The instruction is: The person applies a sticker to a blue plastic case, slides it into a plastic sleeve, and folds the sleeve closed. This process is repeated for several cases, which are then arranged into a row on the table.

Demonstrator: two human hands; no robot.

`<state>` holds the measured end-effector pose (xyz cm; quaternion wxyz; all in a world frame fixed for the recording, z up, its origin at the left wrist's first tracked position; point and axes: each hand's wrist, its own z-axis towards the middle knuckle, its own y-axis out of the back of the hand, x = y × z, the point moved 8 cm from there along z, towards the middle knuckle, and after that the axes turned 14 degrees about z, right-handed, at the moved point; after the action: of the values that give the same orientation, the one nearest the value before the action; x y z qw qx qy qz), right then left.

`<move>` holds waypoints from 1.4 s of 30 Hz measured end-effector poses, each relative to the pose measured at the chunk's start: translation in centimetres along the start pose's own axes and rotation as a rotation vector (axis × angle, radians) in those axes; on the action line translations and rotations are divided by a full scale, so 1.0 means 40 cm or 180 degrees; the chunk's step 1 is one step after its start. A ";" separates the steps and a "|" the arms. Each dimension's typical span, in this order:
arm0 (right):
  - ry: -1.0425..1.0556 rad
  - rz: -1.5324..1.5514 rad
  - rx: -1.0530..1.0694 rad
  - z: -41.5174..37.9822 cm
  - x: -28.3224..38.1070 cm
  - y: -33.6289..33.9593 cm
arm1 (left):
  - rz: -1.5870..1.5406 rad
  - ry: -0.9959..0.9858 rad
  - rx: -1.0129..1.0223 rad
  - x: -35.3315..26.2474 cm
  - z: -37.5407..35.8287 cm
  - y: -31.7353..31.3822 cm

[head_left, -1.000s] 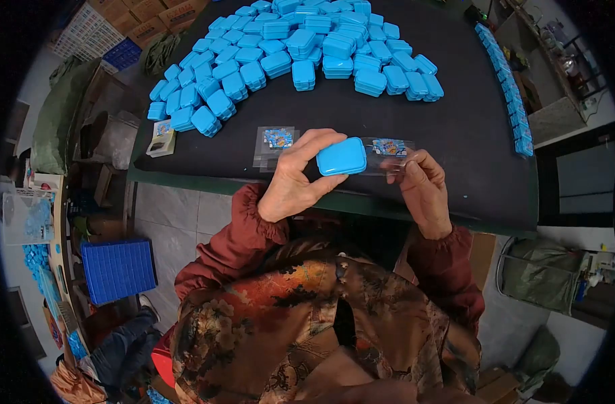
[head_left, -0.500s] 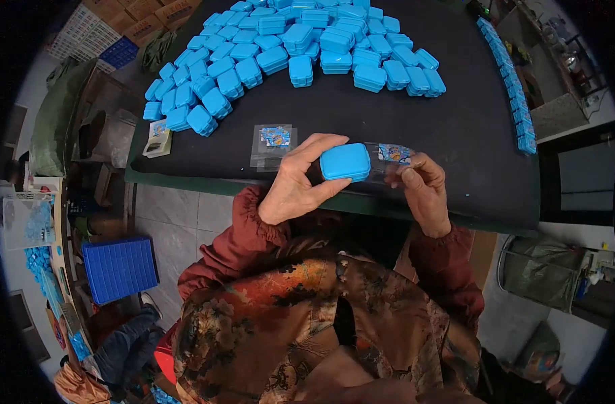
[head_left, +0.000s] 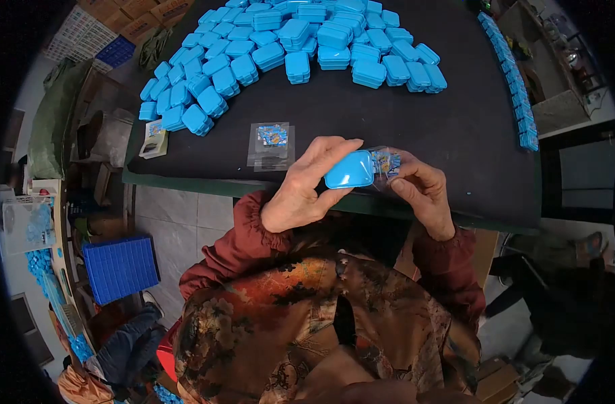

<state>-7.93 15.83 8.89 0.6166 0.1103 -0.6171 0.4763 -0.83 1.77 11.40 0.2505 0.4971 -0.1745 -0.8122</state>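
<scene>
My left hand [head_left: 309, 186] grips a blue box [head_left: 348, 170] between thumb and fingers, above the front part of the black table [head_left: 361, 118]. Just to the right, my right hand [head_left: 423, 190] pinches a clear plastic bag with a printed blue picture [head_left: 386, 163]. The bag's opening lies against the right end of the box; how far the box is inside is hard to tell. Left of my hands, clear bags with a similar print [head_left: 271, 137] lie flat on the table.
Many blue boxes [head_left: 240, 48] are heaped along the back. A row of wrapped boxes [head_left: 509, 77] lines the right edge. A small card stack [head_left: 154, 140] lies at the left edge. A blue crate [head_left: 121, 269] is on the floor. People's legs show at lower left and right.
The bag and box have come together, with my right hand slightly nearer my left. The box sits a little lower. A dark-clothed person now shows at the lower right.
</scene>
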 end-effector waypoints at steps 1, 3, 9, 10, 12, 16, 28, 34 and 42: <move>-0.0013 -0.0130 -0.0031 -0.002 0.002 -0.005 | 0.0048 -0.0031 0.0072 -0.006 0.000 -0.009; -0.0029 -0.0259 -0.0062 -0.005 0.002 -0.002 | 0.0096 -0.0058 0.0144 -0.007 -0.001 -0.018; 0.1315 -0.2161 -0.1307 -0.025 0.124 0.007 | 0.0402 0.0011 -0.0430 0.023 0.002 -0.006; 0.1320 -0.2168 -0.1306 -0.026 0.121 -0.001 | 0.0449 0.0026 -0.0633 0.021 0.002 -0.002; 0.0401 -0.0040 -0.1701 -0.019 0.030 0.020 | 0.0482 0.0032 -0.0831 0.016 0.005 -0.010; 0.0233 0.0332 -0.1693 0.015 -0.033 -0.009 | 0.0504 -0.0034 -0.1017 -0.004 0.017 -0.033; -0.0020 -0.2160 -0.1139 0.069 -0.130 0.164 | 0.0317 0.0177 0.0190 0.152 0.096 -0.083; 0.0254 -0.3296 -0.1162 0.053 -0.121 0.149 | -0.0124 -0.0125 0.0381 0.170 0.129 -0.132; 0.0853 -0.3479 -0.0928 0.057 -0.153 0.158 | 0.0344 0.0031 0.0146 0.215 0.116 -0.131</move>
<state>-12.66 14.72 1.23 0.8545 0.2656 -0.4463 0.0088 -9.48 1.19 4.47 0.2834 0.4965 -0.2185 -0.7909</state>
